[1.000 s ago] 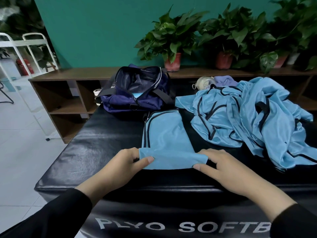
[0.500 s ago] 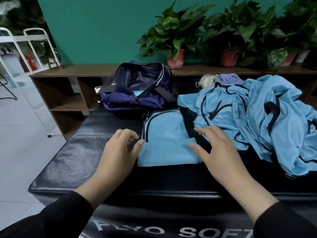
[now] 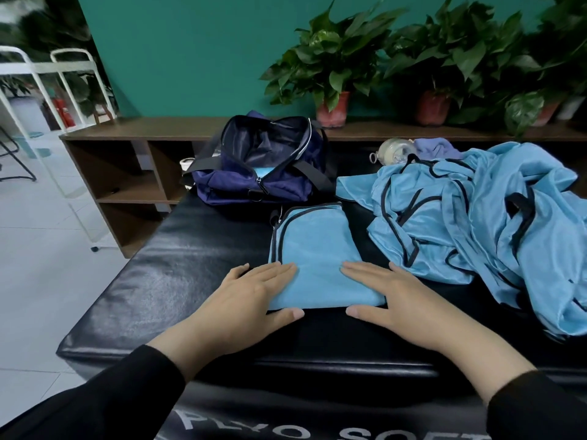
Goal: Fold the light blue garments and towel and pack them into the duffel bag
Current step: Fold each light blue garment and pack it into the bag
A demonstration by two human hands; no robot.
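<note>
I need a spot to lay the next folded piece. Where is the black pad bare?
Bare pad lies left of the folded garment, in front of the duffel bag, reaching the left edge. The right side is crowded by the heap of blue garments. Both the left hand and right hand press the folded piece.

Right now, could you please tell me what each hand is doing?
Left hand: open, pressing flat on the folded garment.
Right hand: open, pressing flat on the same garment.
</note>
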